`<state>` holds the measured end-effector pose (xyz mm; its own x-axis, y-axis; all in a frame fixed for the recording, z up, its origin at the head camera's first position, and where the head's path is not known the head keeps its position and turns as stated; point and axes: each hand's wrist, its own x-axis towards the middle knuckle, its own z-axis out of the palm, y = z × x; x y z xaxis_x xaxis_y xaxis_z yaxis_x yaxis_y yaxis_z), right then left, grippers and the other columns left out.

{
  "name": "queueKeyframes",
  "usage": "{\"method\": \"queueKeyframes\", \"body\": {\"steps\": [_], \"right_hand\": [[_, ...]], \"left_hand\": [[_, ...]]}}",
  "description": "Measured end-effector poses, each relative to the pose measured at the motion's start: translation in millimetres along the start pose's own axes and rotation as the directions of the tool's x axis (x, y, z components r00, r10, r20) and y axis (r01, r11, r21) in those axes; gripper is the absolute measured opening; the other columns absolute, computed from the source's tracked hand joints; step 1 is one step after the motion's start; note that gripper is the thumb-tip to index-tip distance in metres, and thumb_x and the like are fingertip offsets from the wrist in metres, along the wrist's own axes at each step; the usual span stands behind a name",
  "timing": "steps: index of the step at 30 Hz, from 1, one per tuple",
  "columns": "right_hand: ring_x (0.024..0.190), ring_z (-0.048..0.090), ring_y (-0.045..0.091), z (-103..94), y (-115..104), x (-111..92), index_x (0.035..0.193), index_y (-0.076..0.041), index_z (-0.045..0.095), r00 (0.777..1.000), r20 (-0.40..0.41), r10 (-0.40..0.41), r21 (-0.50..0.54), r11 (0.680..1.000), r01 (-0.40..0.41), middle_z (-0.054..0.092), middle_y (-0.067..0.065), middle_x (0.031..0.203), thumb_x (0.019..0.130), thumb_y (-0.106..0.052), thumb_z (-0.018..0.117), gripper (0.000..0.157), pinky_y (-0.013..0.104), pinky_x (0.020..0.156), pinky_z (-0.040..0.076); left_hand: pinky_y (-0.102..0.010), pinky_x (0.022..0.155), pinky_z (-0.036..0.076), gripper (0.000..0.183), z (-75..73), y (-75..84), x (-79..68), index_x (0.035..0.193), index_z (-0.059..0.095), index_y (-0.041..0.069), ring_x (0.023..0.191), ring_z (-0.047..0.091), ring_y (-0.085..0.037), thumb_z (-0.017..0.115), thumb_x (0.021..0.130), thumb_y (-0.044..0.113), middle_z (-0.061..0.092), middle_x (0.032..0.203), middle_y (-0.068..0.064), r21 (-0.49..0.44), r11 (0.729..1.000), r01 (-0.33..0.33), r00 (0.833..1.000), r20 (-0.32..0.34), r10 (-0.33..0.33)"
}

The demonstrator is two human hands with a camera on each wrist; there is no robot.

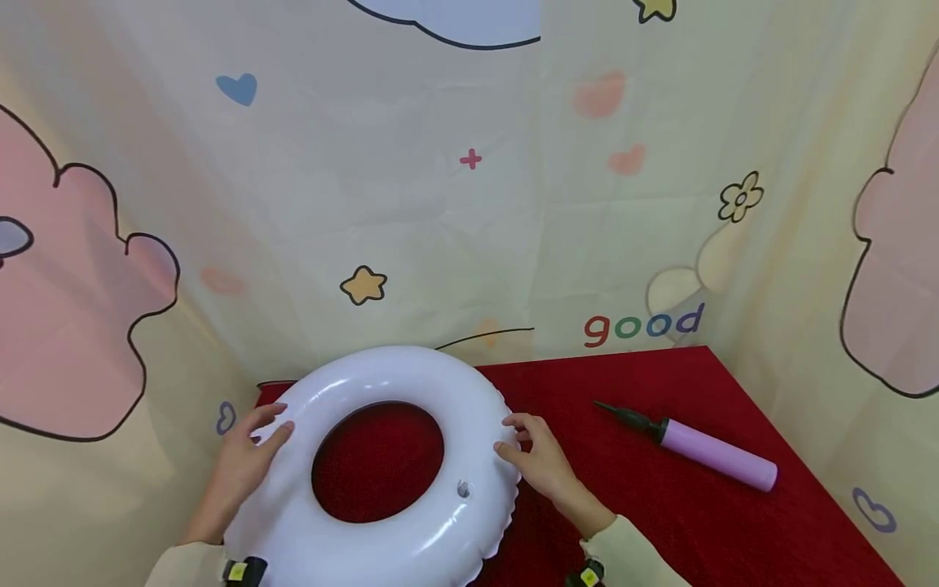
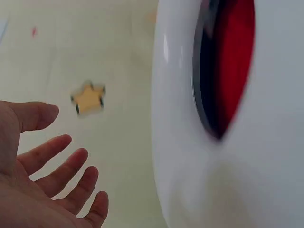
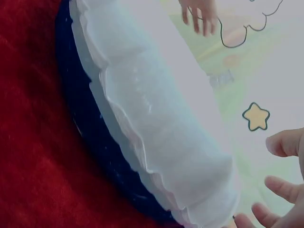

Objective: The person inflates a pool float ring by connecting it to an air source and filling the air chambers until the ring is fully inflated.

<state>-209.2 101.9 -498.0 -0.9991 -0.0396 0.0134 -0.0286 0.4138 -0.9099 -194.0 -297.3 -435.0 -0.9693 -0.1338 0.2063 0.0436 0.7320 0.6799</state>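
Note:
An inflated swim ring [image 1: 389,371] lies white side up in the head view, its clear valve [image 1: 463,488] on the lower right of the tube. The right wrist view shows its crinkled seam and dark blue underside [image 3: 102,137]. My left hand [image 1: 242,461] is at the ring's left side with fingers spread and loosely bent. In the left wrist view that hand [image 2: 52,175] stands apart from the white tube [image 2: 175,156]. Across from it, my right hand [image 1: 541,461] is beside the ring's right edge, thumb and fingers parted, gripping nothing.
A hand pump [image 1: 719,455] with a purple barrel and dark nozzle lies on the red cloth [image 1: 557,391] to the right. Behind and at both sides hangs a pale printed curtain [image 1: 411,179] with stars, hearts and the word "good".

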Motion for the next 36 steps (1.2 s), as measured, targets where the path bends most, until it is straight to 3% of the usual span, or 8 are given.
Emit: {"method": "queueKeyframes", "body": {"steps": [3, 7, 12, 17, 21, 27, 32, 36], "right_hand": [[0.124, 0.042, 0.036, -0.2, 4.4, 6.7, 0.129, -0.02, 0.048, 0.999, -0.005, 0.045, 0.007, 0.999, -0.045, 0.038, 0.009, 0.138, 0.081, -0.03, 0.069, 0.053, 0.048, 0.088, 0.049], [0.131, 0.034, 0.04, -0.8, 9.8, 13.9, 0.139, -0.021, 0.037, 0.995, 0.021, 0.095, 0.01, 0.995, -0.095, 0.029, 0.012, 0.147, 0.081, -0.038, 0.068, 0.068, 0.057, 0.095, 0.042], [0.13, 0.038, 0.043, -1.7, 18.3, 20.4, 0.144, -0.022, 0.027, 0.98, 0.106, 0.168, 0.078, 0.981, -0.176, 0.025, 0.016, 0.151, 0.079, -0.049, 0.067, 0.081, 0.058, 0.094, 0.042], [0.122, 0.047, 0.042, 0.0, 26.1, 24.3, 0.145, -0.021, 0.024, 0.961, 0.202, 0.188, 0.182, 0.957, -0.225, 0.03, 0.02, 0.147, 0.079, -0.049, 0.067, 0.084, 0.055, 0.082, 0.05], [0.118, 0.05, 0.04, 3.9, 31.1, 26.2, 0.146, -0.022, 0.022, 0.949, 0.257, 0.185, 0.203, 0.949, -0.24, 0.036, 0.021, 0.141, 0.079, -0.049, 0.067, 0.084, 0.056, 0.076, 0.051], [0.12, 0.048, 0.041, 8.3, 35.6, 26.6, 0.147, -0.02, 0.017, 0.941, 0.269, 0.204, 0.191, 0.947, -0.26, 0.036, 0.021, 0.141, 0.078, -0.052, 0.066, 0.09, 0.057, 0.076, 0.05], [0.116, 0.052, 0.038, 0.1, 39.4, 27.0, 0.146, -0.018, 0.02, 0.939, 0.256, 0.228, 0.178, 0.944, -0.277, 0.04, 0.021, 0.139, 0.077, -0.054, 0.066, 0.09, 0.055, 0.076, 0.051], [0.113, 0.054, 0.035, -16.6, 44.3, 28.3, 0.145, -0.018, 0.023, 0.938, 0.239, 0.253, 0.151, 0.944, -0.293, 0.041, 0.019, 0.138, 0.076, -0.057, 0.065, 0.09, 0.054, 0.077, 0.051]], "left_hand": [[-0.06, 0.1, 0.033, 0.066, -22.6, -33.7, 5.6, 0.143, 0.033, 0.01, 0.133, 0.031, -0.042, 0.048, 0.092, 0.05, 0.033, 0.147, -0.023, -0.021, 0.989, 0.144, 0.985, 0.097, -0.141], [-0.063, 0.103, 0.027, 0.086, -36.6, -77.6, 8.7, 0.15, 0.01, 0.011, 0.138, 0.016, -0.046, 0.044, 0.088, 0.061, 0.011, 0.155, -0.022, -0.067, 0.949, 0.309, 0.925, 0.251, -0.283], [-0.059, 0.105, 0.029, 0.093, -33.5, -118.6, 10.2, 0.15, -0.003, 0.01, 0.14, 0.016, -0.043, 0.045, 0.088, 0.061, 0.003, 0.156, -0.021, -0.188, 0.878, 0.441, 0.842, 0.425, -0.332], [-0.056, 0.095, 0.04, 0.095, -23.5, -134.8, 11.0, 0.149, -0.008, 0.013, 0.135, 0.023, -0.046, 0.046, 0.087, 0.061, 0.003, 0.154, -0.023, -0.235, 0.81, 0.537, 0.771, 0.525, -0.36], [-0.053, 0.092, 0.043, 0.093, -17.1, -136.5, 9.7, 0.149, -0.008, 0.015, 0.132, 0.026, -0.045, 0.046, 0.088, 0.06, 0.0, 0.155, -0.022, -0.24, 0.807, 0.539, 0.769, 0.532, -0.355], [-0.06, 0.099, 0.034, 0.092, -13.8, -136.2, 5.7, 0.149, -0.01, 0.017, 0.136, 0.016, -0.041, 0.046, 0.089, 0.058, -0.008, 0.156, -0.019, -0.28, 0.793, 0.541, 0.779, 0.523, -0.347], [-0.043, 0.088, 0.044, 0.088, -8.7, -132.3, 1.6, 0.15, -0.001, 0.015, 0.125, 0.039, -0.033, 0.043, 0.089, 0.061, 0.014, 0.151, -0.021, -0.288, 0.795, 0.533, 0.791, 0.503, -0.348], [-0.042, 0.085, 0.048, 0.094, 1.6, -121.1, -0.2, 0.149, 0.001, 0.009, 0.118, 0.049, -0.032, 0.047, 0.086, 0.063, 0.024, 0.144, -0.024, -0.255, 0.818, 0.516, 0.8, 0.485, -0.354]]}}
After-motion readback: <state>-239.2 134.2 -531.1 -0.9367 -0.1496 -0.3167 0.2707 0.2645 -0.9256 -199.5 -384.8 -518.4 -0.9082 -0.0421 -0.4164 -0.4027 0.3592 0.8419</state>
